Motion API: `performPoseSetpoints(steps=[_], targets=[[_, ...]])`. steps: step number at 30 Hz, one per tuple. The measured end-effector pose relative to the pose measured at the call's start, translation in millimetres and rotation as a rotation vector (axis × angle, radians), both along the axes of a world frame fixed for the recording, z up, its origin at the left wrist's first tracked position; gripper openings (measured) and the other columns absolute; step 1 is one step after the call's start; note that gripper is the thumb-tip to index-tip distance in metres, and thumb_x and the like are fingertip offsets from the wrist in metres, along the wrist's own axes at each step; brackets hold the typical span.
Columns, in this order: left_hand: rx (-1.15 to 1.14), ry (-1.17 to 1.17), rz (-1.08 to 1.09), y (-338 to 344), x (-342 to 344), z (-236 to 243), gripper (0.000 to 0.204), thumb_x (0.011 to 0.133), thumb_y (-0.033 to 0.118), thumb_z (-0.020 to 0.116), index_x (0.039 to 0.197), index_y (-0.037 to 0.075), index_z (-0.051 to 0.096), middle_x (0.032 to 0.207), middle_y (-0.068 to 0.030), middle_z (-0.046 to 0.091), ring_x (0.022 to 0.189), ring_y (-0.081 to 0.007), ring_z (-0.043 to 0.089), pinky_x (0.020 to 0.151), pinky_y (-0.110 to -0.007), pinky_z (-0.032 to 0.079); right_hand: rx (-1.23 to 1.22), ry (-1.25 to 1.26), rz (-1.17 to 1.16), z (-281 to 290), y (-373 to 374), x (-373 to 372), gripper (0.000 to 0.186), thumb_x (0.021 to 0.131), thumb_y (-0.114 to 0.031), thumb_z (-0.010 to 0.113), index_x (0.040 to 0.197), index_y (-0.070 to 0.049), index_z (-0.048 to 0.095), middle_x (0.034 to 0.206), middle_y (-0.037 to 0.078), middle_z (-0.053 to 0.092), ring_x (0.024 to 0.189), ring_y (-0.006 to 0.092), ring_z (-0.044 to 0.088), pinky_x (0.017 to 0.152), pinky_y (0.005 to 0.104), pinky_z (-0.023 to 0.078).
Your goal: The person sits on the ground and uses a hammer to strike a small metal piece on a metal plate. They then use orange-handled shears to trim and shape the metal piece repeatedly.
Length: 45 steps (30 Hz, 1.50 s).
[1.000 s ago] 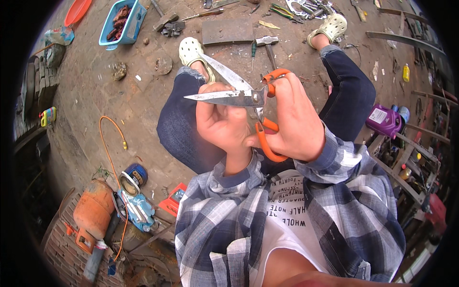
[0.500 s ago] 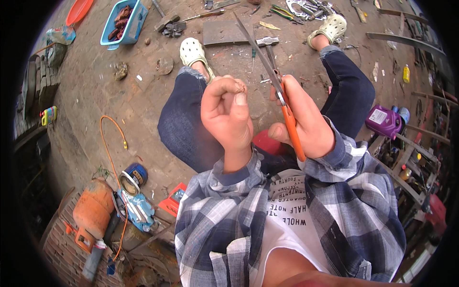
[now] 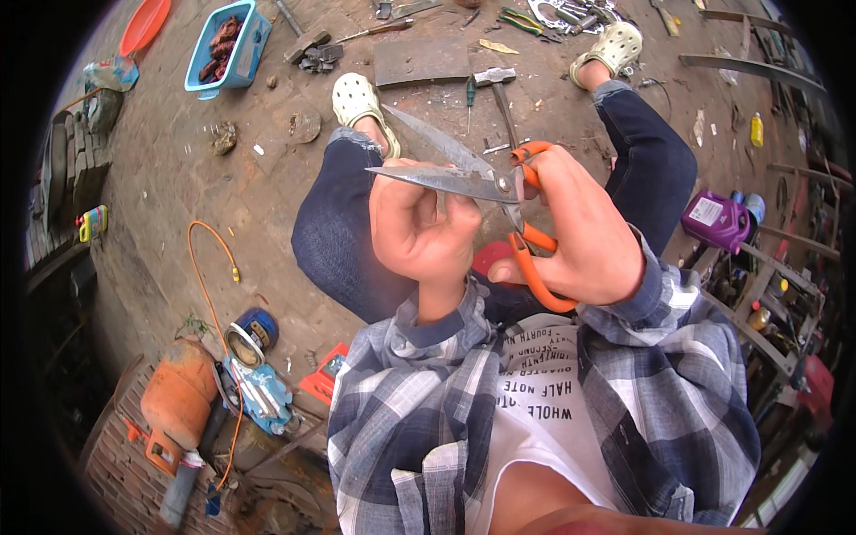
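A pair of scissors (image 3: pixel 475 185) with orange-covered handles is spread wide in front of me, its pointed steel blades reaching left. My right hand (image 3: pixel 584 236) grips the handles, fingers at the upper loop and thumb by the lower one. Curled up just below the blades is my left hand (image 3: pixel 419 223). The lower blade crosses in front of its fingertips, so I cannot tell whether they touch the metal or pinch something small.
On the ground ahead lie a flat metal plate (image 3: pixel 421 61), a hammer (image 3: pixel 501 89), a green-handled screwdriver (image 3: pixel 470 94) and pliers (image 3: pixel 522 22). A blue basket (image 3: pixel 259 45) stands far left, an orange gas cylinder (image 3: pixel 178 388) near left, a purple jug (image 3: pixel 716 220) on the right.
The scissors have opened from nearly closed and turned, so their blades now point left instead of away. My right hand has rotated with them, and the blades now overlap my left hand's fingers.
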<state>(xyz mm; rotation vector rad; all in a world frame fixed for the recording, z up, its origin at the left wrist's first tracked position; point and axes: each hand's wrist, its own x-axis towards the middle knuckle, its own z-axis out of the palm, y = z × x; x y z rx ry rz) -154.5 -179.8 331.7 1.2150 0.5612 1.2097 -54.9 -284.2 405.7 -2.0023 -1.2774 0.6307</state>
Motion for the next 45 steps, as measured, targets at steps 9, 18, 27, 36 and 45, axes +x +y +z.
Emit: performPoseSetpoints(steps=[9,18,27,36,45], targets=[[0.264,0.125,0.038,6.0,-2.0,2.4,0.02,0.071,0.0,0.075,0.085,-0.004,0.061,0.079,-0.0085,0.058,0.067,-0.0169,0.051,0.051,-0.025,0.037,0.011,-0.038,0.026,6.7,-6.4,6.9,0.07,0.061,-0.033,0.086,0.104,0.006,0.048,0.094,0.018,0.052,0.086,0.0358,0.054,0.075,0.0401,0.046],[0.328,0.164,0.068,5.6,-2.6,3.1,0.02,0.069,0.0,0.076,0.085,-0.003,0.063,0.078,-0.0087,0.058,0.068,-0.0204,0.052,0.058,-0.029,0.041,0.005,-0.057,0.029,10.1,-6.7,8.4,0.068,0.062,-0.031,0.086,0.105,0.005,0.048,0.096,0.018,0.052,0.086,0.0356,0.054,0.075,0.0397,0.046],[0.488,0.225,0.022,10.3,-6.7,5.6,0.021,0.072,0.009,0.079,0.086,-0.001,0.066,0.076,-0.0068,0.056,0.066,-0.0196,0.051,0.055,-0.029,0.038,-0.089,-0.057,0.068,16.5,-13.0,14.2,0.069,0.062,-0.032,0.086,0.106,0.005,0.048,0.103,0.02,0.055,0.096,0.0378,0.056,0.08,0.0405,0.048],[0.517,0.22,0.069,7.1,-7.2,1.6,0.026,0.071,0.002,0.078,0.094,0.001,0.064,0.08,-0.0069,0.057,0.068,-0.0209,0.052,0.057,-0.03,0.041,-0.114,-0.132,0.059,16.1,-14.4,10.4,0.067,0.065,-0.035,0.084,0.105,0.005,0.048,0.096,0.02,0.057,0.087,0.0381,0.059,0.074,0.0407,0.049],[0.499,0.122,-0.038,8.8,-3.0,6.0,0.024,0.067,-0.006,0.07,0.089,0.001,0.061,0.077,-0.0061,0.057,0.066,-0.0188,0.051,0.059,-0.03,0.041,-0.175,0.245,-0.017,16.1,-21.4,16.1,0.04,0.073,-0.024,0.077,0.084,-0.002,0.045,0.068,0.012,0.044,0.057,0.0255,0.045,0.054,0.035,0.039]])
